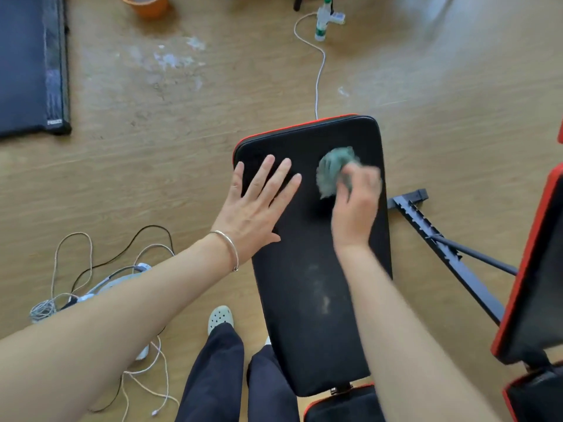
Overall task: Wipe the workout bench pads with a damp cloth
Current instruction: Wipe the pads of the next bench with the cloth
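A long black bench pad (307,300) with red edging runs away from me in the middle of the view. Pale dusty smears mark its near half. My left hand (257,205) lies flat and open on the pad's far left corner, a thin bracelet on the wrist. My right hand (355,205) grips a crumpled grey-green cloth (333,170) and presses it on the pad's far right part; the hand is blurred. A second black pad section (341,406) shows at the bottom edge.
Another red-edged black pad (536,284) stands at the right, with the bench's black notched metal frame (438,248) on the wooden floor. Tangled cables (91,284) lie at the left. A spray bottle (323,18), an orange bucket (146,6) and a dark mat (27,65) are farther off.
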